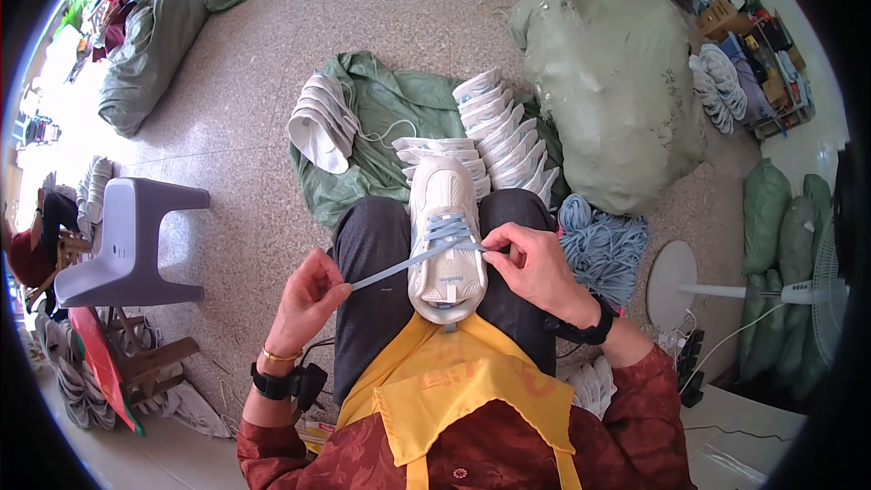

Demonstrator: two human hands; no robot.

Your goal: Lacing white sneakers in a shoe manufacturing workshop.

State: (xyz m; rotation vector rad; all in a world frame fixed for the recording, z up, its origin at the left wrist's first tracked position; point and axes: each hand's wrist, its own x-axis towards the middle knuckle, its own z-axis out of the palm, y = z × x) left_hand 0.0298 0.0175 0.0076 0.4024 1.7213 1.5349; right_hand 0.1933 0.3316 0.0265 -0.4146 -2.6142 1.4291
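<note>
A white sneaker [447,186] rests between my knees, toe pointing away from me. Its blue-grey shoelace [399,268] is threaded through the eyelets nearer the toe. My left hand [311,298], left of the shoe, pinches one end of the lace and holds it stretched taut across the tongue. Against the right side of the shoe, my right hand [531,263] pinches the lace close to the eyelets. The tongue [451,277] lies exposed below the laced rows.
Stacked white shoe uppers [508,132] lie on a green cloth [381,95] ahead. Right of my knee is a heap of blue laces [603,249], below a big stuffed sack [612,91]. A grey plastic chair [136,240] stands left, a fan [821,295] right. Two people sit at far left.
</note>
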